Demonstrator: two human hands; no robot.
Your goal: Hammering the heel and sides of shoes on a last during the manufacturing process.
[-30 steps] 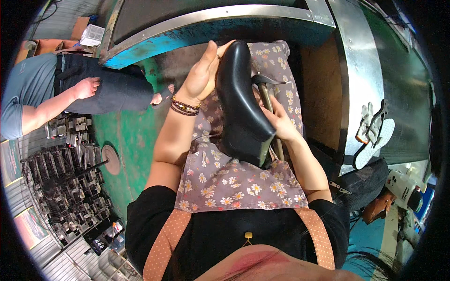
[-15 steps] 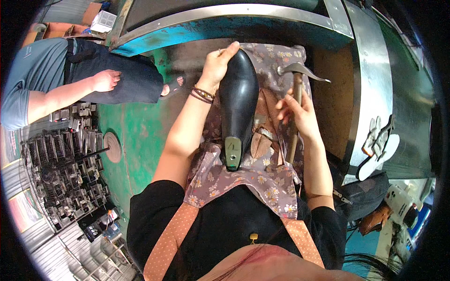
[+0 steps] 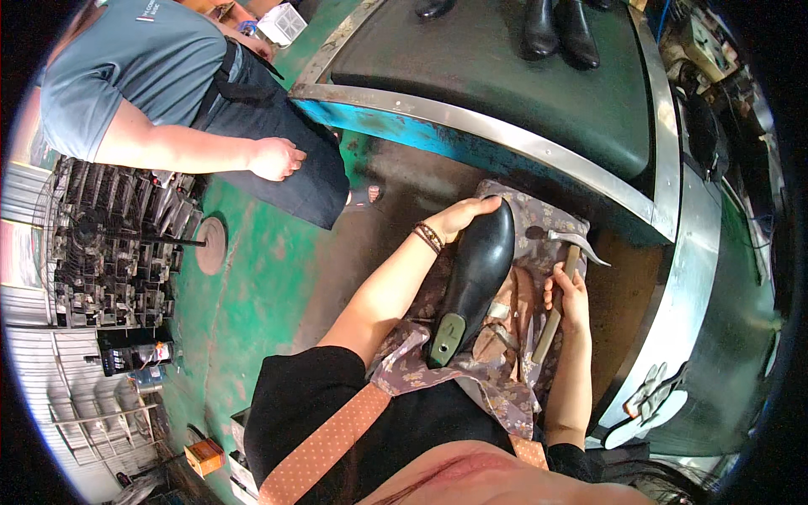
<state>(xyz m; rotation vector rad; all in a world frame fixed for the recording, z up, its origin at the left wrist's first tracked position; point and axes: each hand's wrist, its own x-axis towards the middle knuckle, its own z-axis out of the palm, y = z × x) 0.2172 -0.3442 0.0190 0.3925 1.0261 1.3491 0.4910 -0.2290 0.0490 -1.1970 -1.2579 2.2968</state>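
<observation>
Across my lap lies a black leather shoe upper stretched over a shoe last point(image 3: 481, 268), toe pointing away from me. The last's green top point(image 3: 448, 338), with a small hole, faces up at the near end. My left hand point(image 3: 461, 219) grips the toe, thumb on top and fingers hidden beneath. On the right, my right hand point(image 3: 571, 296) is closed around the wooden handle of a hammer point(image 3: 549, 335), whose curved metal head points away from me, apart from the shoe. A flowered apron point(image 3: 543, 204) lies under both, with brown scraps point(image 3: 495, 343) beside the shoe.
Ahead stands a metal-edged bench point(image 3: 471, 118) with a dark top bearing several black shoes or boots point(image 3: 540, 32). At left, a person point(image 3: 278, 160) in a dark apron stands near a black rack point(image 3: 109, 244). Gloves point(image 3: 650, 389) and a white insole point(image 3: 646, 422) lie on the right ledge.
The view has swung, so the bench top and its shoes now show and my lap sits lower and further right. My right fingers have curled more around the hammer handle; the left still holds the toe.
</observation>
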